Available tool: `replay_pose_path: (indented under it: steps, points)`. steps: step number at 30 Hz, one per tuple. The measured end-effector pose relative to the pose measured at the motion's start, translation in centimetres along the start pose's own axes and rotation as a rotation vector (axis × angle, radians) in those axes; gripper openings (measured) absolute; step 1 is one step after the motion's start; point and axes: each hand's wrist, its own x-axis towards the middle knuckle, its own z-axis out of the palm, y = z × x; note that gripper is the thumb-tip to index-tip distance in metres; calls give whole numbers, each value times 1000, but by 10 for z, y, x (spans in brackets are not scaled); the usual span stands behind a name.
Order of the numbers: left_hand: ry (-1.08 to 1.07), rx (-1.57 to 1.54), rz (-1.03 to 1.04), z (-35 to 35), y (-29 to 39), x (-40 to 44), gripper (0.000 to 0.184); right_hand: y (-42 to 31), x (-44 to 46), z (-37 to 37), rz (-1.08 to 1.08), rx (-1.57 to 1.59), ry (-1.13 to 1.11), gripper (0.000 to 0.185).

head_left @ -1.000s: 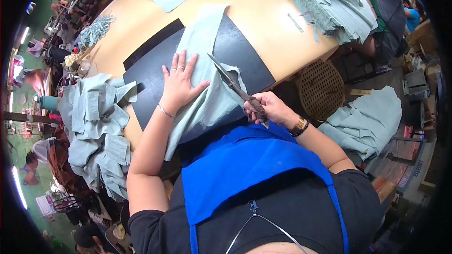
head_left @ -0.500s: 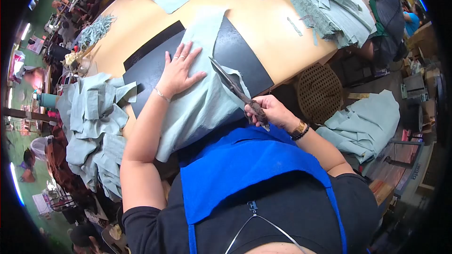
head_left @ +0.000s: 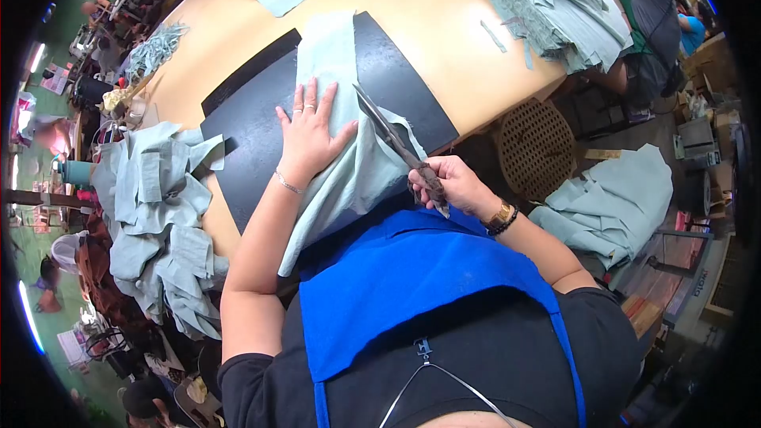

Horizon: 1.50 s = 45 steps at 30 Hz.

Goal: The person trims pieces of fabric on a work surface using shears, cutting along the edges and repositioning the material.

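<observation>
Scissors (head_left: pixel 390 134) part-hidden by right hand (head_left: pixel 458 185), seemingly closed

Cloth strip (head_left: pixel 327 51), centre of frame: pale green woven fabric, matt, softly creased. Scissors (head_left: pixel 388 131): dark metal blades, dull sheen; handles in rough brown wrapping, material unclear. Board (head_left: pixel 250 131), centre: black, smooth, semi-gloss, possibly plastic. Bench (head_left: pixel 444 55): pale, smooth top, lightly reflective. Cloth pile (head_left: pixel 158 190), left: matt, rumpled fabric. Cloth stack (head_left: pixel 547 16), upper right: matt fabric, rough frayed edges. Apron (head_left: pixel 428 277): blue cloth, matt. Watch (head_left: pixel 501 214): gold-toned metal, shiny. Round seat (head_left: pixel 535 147), right: openwork lattice, material uncertain.
</observation>
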Motion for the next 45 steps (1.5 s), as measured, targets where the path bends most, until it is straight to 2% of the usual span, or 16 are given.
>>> replay_pose_path:
  steps: [8, 11, 14, 17, 21, 25, 35, 45]
  points:
    - [-2, -34, -44, 0, 17, -9, 78, -2, 3, 4, -23, 4, 47, 26]
    - [30, -45, -92, 6, 23, -10, 70, 5, 2, 3, -54, 19, 9, 24]
    - [-94, -2, -132, -5, 19, 0, 60, 6, 2, 1, -42, 4, 15, 24]
    - [25, 43, -6, -16, 7, 15, 54, 2, 1, 1, -45, -17, 24, 24]
    - [70, -160, 6, 2, 2, 16, 57, -2, -1, 2, -32, -3, 27, 26]
    - [18, -36, -4, 2, 17, 7, 63, -8, 3, 3, -7, 0, 37, 27]
    - [37, -54, -110, 4, 34, -6, 64, 5, -3, 5, -52, -20, 60, 21]
    - [42, -69, -99, 6, 50, -21, 65, -1, -2, 5, -15, -27, 86, 24]
